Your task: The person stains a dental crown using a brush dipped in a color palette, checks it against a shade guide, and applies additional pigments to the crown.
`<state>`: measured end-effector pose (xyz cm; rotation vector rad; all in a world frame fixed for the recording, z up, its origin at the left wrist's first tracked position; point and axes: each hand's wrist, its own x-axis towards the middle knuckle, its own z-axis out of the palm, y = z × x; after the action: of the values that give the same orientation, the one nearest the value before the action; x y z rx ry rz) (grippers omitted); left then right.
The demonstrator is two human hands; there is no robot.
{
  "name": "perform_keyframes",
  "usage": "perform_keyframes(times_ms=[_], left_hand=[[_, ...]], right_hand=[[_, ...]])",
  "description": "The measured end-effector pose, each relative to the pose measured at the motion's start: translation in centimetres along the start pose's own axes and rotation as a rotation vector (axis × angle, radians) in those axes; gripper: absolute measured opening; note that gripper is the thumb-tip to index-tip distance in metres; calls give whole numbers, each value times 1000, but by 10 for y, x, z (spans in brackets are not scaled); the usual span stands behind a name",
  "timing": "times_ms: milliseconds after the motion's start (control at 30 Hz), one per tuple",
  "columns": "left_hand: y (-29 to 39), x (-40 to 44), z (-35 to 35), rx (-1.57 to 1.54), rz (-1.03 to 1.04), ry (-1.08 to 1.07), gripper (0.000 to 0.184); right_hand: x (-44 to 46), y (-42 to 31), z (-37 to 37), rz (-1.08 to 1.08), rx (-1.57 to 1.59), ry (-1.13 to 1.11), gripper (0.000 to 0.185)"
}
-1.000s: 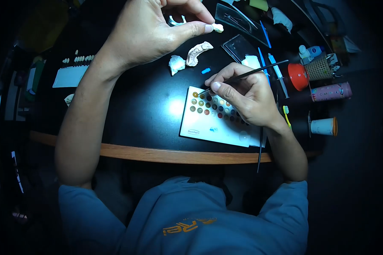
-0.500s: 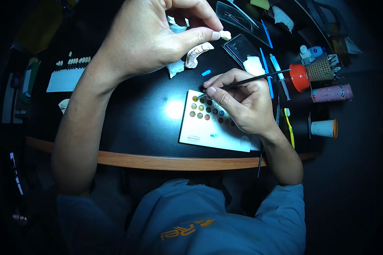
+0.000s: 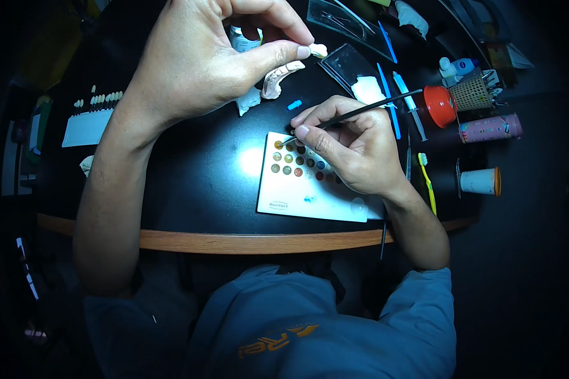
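Note:
My left hand (image 3: 199,69) is raised over the table, pinching a small pale dental piece (image 3: 319,50), probably a crown, between thumb and forefinger. A fine black-handled paintbrush (image 3: 379,103) sits in my right hand (image 3: 357,151) like a pen. Its tip is at the amber well in the top left corner of a white palette (image 3: 291,194), which carries rows of coloured wells. My right hand covers the palette's upper right part. Below the left thumb lies a curved dental model (image 3: 278,81) with a crumpled white tissue (image 3: 248,101) beside it.
Tooth shade tabs (image 3: 101,101) stand in a white holder at left. On the right are a syringe (image 3: 411,107), a red bowl (image 3: 439,105), a mesh tool cup (image 3: 471,96), a yellow toothbrush (image 3: 427,180) and a white cup (image 3: 478,181). The table's wooden edge (image 3: 253,242) runs in front.
The whole view has shifted slightly, so the tabletop items appear further left. Both hands keep their grips, and the brush tip stays by the same corner well.

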<state>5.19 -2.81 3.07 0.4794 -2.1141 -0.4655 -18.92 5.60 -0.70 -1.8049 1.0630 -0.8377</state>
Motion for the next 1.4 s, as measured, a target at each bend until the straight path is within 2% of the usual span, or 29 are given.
perform_keyframes(times_ms=[200, 300, 433, 467, 667, 800, 900, 1000, 1033, 1133, 1300, 1400], left_hand=[[2, 0, 3, -54, -46, 10, 10], [3, 0, 3, -39, -43, 13, 10], [5, 0, 4, -49, -47, 31, 9], [4, 0, 5, -44, -33, 35, 9], [7, -1, 10, -54, -101, -39, 8], [3, -6, 18, -181, -143, -67, 10], [2, -8, 24, -190, -94, -99, 11], [8, -7, 23, -179, -97, -184, 11], [8, -7, 23, -187, -68, -195, 13], [14, -6, 24, -333, -152, -257, 15], [14, -9, 28, -474, -147, -344, 18], [21, -7, 24, -495, -214, -392, 22]], right_hand=[[0, 0, -2, 25, -28, 0, 9], [0, 8, 1, -53, -9, 39, 10], [0, 3, 0, -126, 99, 136, 9], [-2, -3, -1, -78, 165, 173, 8], [-10, -10, -23, -357, 161, 351, 6], [-16, -15, -28, -428, 121, 432, 9], [-17, -10, -28, -502, 19, 430, 11], [-15, -4, -33, -633, -72, 310, 14], [-18, -4, -30, -588, -14, 326, 13], [-15, -5, -22, -656, 112, 251, 13], [-18, -9, -10, -662, 125, 200, 9], [-20, -11, -9, -655, 83, 208, 9]])
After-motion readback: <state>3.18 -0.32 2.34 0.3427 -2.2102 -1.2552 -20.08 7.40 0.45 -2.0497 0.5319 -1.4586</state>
